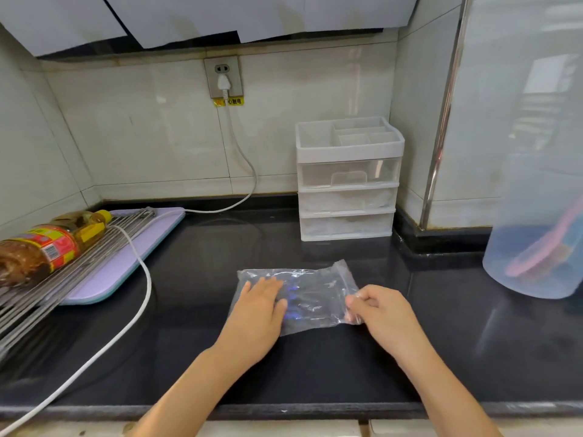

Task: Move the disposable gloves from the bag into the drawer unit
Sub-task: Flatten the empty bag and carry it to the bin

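Note:
A clear plastic bag with blue print lies flat on the black counter, its opening toward the right. Thin transparent gloves inside are hard to tell apart from the bag. My left hand rests flat on the bag's left half, fingers spread. My right hand pinches the bag's right edge between thumb and fingers. The white drawer unit stands against the back wall beyond the bag, with three clear drawers all pushed in and a divided tray on top.
A white cable runs from the wall socket across the counter's left side. A lilac cutting board with a metal rack and an oil bottle lies at left. A translucent tub stands at right.

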